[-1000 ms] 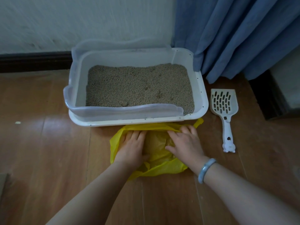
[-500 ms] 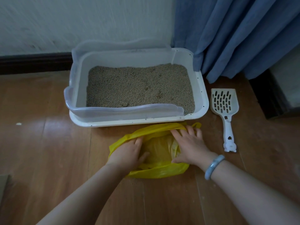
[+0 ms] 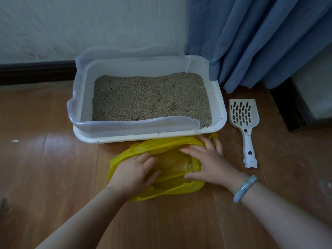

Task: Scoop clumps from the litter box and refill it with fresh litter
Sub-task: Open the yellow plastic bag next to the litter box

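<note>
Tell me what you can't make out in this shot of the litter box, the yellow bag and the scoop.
- Inside of the yellow bag, head view: folds, the left hand and the right hand cover it.
- Clumps in the litter: too small to tell.
- Litter box near corner: frosted rim hides it.
- Scoop handle details: too small.

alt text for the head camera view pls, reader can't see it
Two bare hands, left hand and right hand, spread open a yellow plastic bag on a wooden floor, just in front of a white litter box filled with tan litter. A white slotted litter scoop lies untouched to the box's right, below a blue curtain.
</note>
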